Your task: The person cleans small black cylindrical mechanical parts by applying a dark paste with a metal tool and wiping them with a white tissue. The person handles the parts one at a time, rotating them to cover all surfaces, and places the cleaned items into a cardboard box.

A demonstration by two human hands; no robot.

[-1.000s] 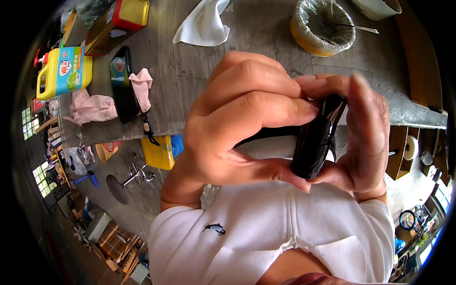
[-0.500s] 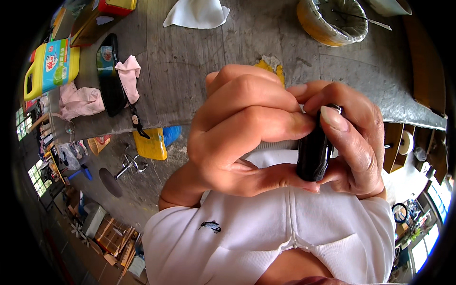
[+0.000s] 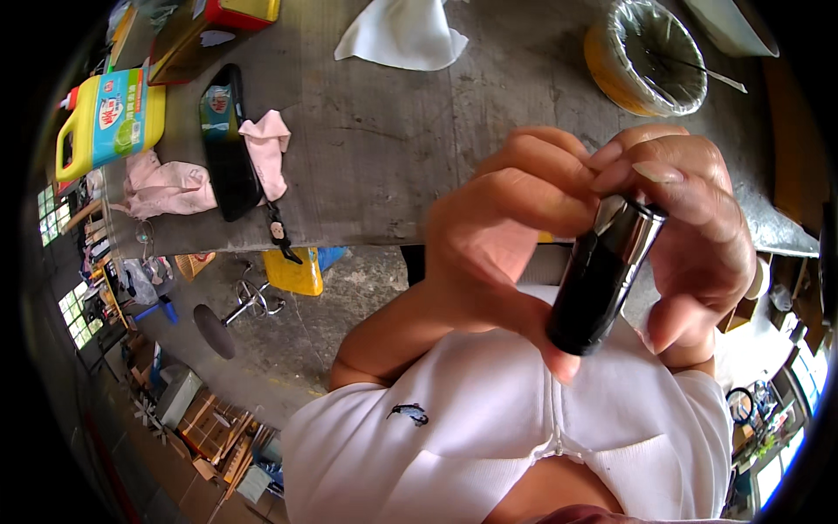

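Observation:
A small black cylinder (image 3: 587,301) with a shiny metallic band round its upper end is held tilted in front of my chest. My left hand (image 3: 511,231) grips it, thumb against the lower end and bent fingers against the upper part. Curled over the metallic end are the fingers of my right hand (image 3: 698,227), their tips meeting those of the left. The right thumb stands slightly away from the cylinder's side. Both hands are raised over the table's near edge.
On the grey table (image 3: 375,175) are a yellow jug (image 3: 113,122), a black phone (image 3: 234,175), pink cloths (image 3: 170,185), a white cloth (image 3: 406,35) and a plastic-lined tub (image 3: 650,61) with a stick. A red-and-yellow tin (image 3: 205,35) stands far left. Beyond the edge are a yellow stool (image 3: 295,272) and a round-seated stool (image 3: 214,332).
Both hands have shifted right with the cylinder, which now leans and shows its metallic end. The right thumb has come away from its side. The table's things appear shifted slightly right and down.

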